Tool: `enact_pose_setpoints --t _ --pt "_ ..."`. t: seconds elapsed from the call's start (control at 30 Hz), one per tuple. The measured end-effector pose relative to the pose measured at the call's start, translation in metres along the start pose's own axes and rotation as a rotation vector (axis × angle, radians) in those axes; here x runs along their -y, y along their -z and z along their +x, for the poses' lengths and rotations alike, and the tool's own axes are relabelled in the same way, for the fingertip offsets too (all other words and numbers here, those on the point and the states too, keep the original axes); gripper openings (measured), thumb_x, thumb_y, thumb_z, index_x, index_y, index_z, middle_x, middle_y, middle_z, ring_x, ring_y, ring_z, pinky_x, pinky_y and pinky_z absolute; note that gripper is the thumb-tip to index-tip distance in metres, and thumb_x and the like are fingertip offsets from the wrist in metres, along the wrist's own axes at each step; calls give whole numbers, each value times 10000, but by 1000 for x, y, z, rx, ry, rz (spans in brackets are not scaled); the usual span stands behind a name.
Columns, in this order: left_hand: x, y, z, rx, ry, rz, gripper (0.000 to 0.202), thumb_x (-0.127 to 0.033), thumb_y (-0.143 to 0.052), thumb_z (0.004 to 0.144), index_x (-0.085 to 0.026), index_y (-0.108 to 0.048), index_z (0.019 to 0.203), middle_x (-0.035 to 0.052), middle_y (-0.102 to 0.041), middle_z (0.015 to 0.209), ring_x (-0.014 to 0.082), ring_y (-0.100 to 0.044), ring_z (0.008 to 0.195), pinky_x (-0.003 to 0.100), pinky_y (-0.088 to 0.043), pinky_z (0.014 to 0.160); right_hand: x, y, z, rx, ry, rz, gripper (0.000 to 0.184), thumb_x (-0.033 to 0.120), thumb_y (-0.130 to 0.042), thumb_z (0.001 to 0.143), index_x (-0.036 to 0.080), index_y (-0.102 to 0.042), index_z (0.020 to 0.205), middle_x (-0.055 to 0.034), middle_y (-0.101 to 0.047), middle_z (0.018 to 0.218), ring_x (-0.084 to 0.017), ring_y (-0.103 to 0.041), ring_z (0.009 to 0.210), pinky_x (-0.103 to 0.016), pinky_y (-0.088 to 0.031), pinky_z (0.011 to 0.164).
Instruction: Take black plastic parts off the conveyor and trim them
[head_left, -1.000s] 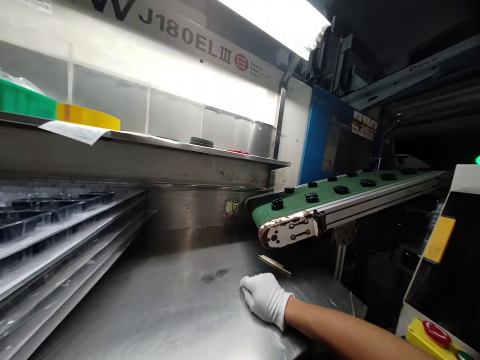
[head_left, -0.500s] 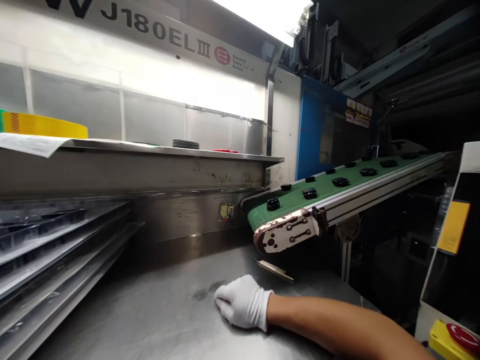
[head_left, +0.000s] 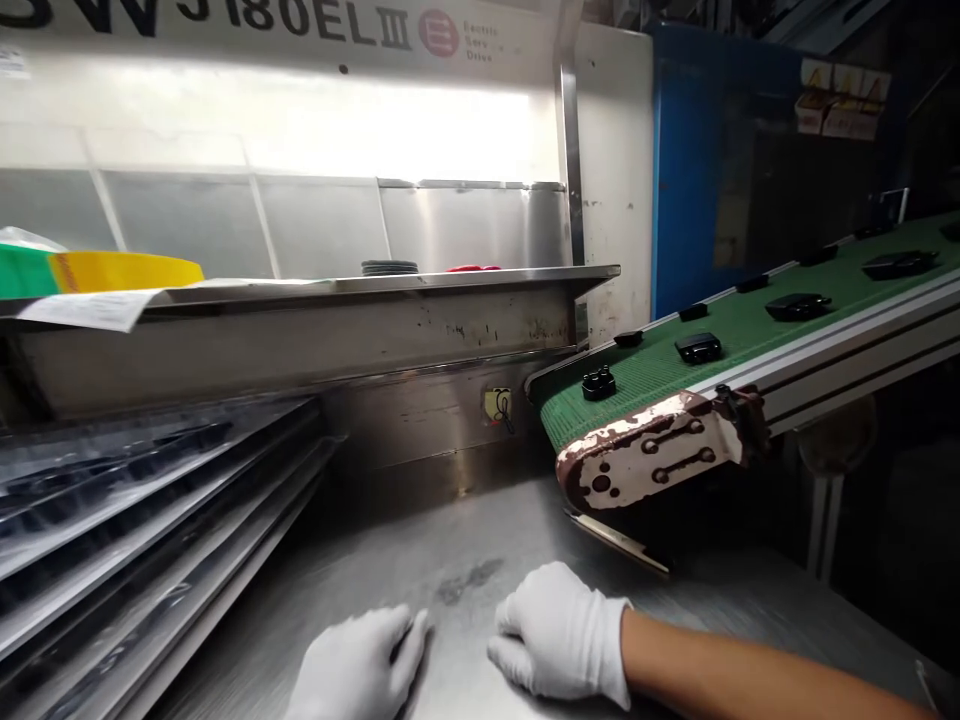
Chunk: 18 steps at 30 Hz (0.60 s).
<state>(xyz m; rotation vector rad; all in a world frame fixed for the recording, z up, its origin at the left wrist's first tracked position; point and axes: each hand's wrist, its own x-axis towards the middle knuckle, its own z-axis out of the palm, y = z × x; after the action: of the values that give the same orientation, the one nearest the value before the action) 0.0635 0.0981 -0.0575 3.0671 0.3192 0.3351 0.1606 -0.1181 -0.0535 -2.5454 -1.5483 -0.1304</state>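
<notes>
Above you, the white housing of the injection moulding machine carries the lettering "J180EL III", with a blue machine panel to its right. A stainless steel shelf runs across in front, holding a yellow-and-green bin, a sheet of paper hanging over its edge, and a small stack of dark discs.

To your right, a green belt conveyor slopes down towards you, carrying spaced black moulded parts. Its end plate is white with chipped, rust-brown patches. To your left, clear trays lean in a stack, with dark parts visible inside.

Both your hands rest on the steel table, and neither holds anything. Your left hand sits just beside the lowest tray edge, its gloved fingers lying close together. Your right hand lies just beside the left, with its gloved fingers curled down against the steel, pinching nothing.

A thin metal strip lies on the table under the conveyor end, near your right fingers but not touching them. The conveyor's lowest black part sits well beyond your reach point, above and ahead of your fingertips.
</notes>
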Motion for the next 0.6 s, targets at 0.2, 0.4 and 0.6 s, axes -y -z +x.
enact_pose_setpoints --t 0.2,0.4,0.6 --pt "6 -21 68 -63 64 -96 469 -482 -300 960 -215 -409 590 -7 -579 578 177 -543 580 287 -318 593 -9 7 1 138 -31 41 381 458 -447 866 216 -641 644 -16 -652 573 -158 -483 476 -291 -200 450" --pt "8 -27 55 -29 -19 -178 478 -509 -342 949 -210 -411 583 -29 -554 580 155 -491 573 283 -293 596 -8 1 0 43 8 -18 373 462 -470 905 216 -596 654 8 -648 596 -147 -492 488 -308 -212 476" --pt "2 -29 59 48 -113 -241 458 -479 -354 947 -215 -499 602 -16 -629 627 173 -549 610 281 -308 610 8 59 -5 -420 76 -184 242 363 -370 954 270 -591 914 0 -637 795 -189 -567 689 -338 -382 579"
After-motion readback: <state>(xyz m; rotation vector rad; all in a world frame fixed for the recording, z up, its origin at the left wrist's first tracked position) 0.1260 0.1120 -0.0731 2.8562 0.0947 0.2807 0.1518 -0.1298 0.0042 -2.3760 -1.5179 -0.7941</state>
